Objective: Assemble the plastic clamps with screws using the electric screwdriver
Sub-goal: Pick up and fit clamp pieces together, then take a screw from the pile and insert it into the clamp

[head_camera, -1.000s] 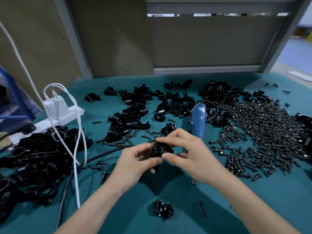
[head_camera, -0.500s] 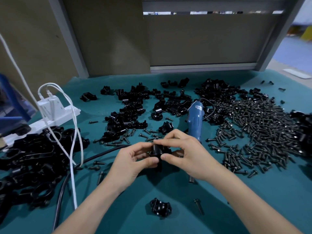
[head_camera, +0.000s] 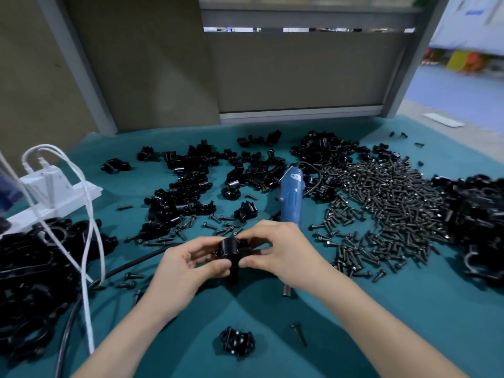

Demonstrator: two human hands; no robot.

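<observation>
Curled fingers (head_camera: 221,267) of the left hand (head_camera: 185,266) and right hand (head_camera: 285,255) pinched a glossy, knobbly black plastic clamp (head_camera: 231,249) between them, just above the teal cloth (head_camera: 409,309). The right hand hid the lower end of the smooth blue electric screwdriver (head_camera: 290,199) lying behind it. A heap of dark screws (head_camera: 387,208) spread to the right, and a second clamp (head_camera: 237,341) lay nearer the person.

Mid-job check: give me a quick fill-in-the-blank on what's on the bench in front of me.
The left hand and right hand together hold one black ____.
The electric screwdriver lying beyond them is coloured ____.
The big screw pile lies on the person's ____ side.
Missing: clamp; blue; right.
</observation>
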